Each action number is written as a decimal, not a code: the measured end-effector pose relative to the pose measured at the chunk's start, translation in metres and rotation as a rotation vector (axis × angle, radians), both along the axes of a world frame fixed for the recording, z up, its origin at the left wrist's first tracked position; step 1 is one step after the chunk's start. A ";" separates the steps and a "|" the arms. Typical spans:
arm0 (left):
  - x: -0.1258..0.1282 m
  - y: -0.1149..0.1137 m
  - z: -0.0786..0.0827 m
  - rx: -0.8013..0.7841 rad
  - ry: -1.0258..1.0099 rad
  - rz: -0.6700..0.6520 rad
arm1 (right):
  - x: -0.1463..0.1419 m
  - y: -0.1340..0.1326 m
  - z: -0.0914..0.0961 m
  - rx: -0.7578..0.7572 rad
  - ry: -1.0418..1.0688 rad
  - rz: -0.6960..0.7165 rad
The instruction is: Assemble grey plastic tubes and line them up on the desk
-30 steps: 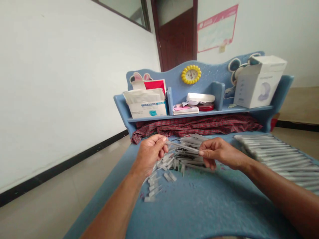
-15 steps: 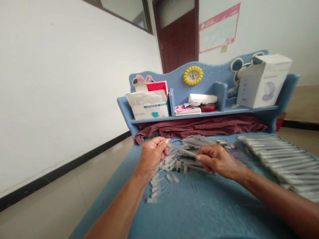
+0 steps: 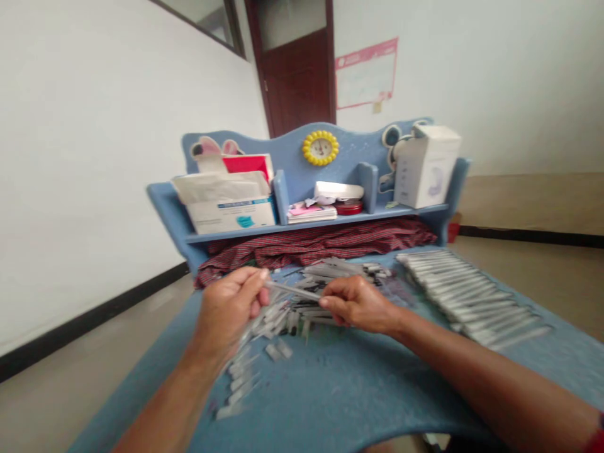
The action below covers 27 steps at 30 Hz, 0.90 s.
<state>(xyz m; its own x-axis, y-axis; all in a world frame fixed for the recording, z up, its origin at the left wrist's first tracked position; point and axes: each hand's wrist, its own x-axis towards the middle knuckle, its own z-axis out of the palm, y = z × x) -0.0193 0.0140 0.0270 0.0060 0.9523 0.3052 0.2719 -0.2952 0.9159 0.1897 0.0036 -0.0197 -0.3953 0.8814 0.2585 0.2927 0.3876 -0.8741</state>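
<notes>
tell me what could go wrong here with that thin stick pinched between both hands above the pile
1. The thin stick is gripped only at its ends by the left hand and right hand. It may bend or slip into the loose pile beneath.
2. The small caps lie near the left edge of the desk, so the left forearm might sweep some off.
</notes>
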 end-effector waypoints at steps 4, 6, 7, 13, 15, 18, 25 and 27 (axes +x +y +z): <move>-0.003 0.012 0.000 -0.111 0.004 0.041 | 0.006 0.007 0.008 0.294 -0.231 -0.092; -0.002 0.016 -0.002 -0.145 -0.018 0.012 | 0.008 0.008 0.013 0.363 -0.342 -0.150; -0.001 0.016 -0.003 -0.158 -0.024 0.004 | 0.008 0.007 0.015 0.394 -0.389 -0.168; 0.012 0.009 -0.007 -0.285 0.019 -0.105 | 0.005 0.001 0.028 0.572 -0.683 -0.143; 0.013 0.009 -0.010 -0.287 0.047 -0.150 | 0.010 0.000 0.037 0.580 -0.773 -0.139; 0.013 0.009 -0.010 -0.269 0.123 -0.179 | 0.032 0.000 0.056 0.529 -0.915 -0.130; 0.021 0.000 -0.002 -0.208 0.314 -0.240 | 0.143 -0.025 0.070 0.284 -1.149 -0.231; 0.020 0.000 -0.007 -0.175 0.361 -0.271 | 0.173 -0.036 0.063 0.174 -1.202 -0.282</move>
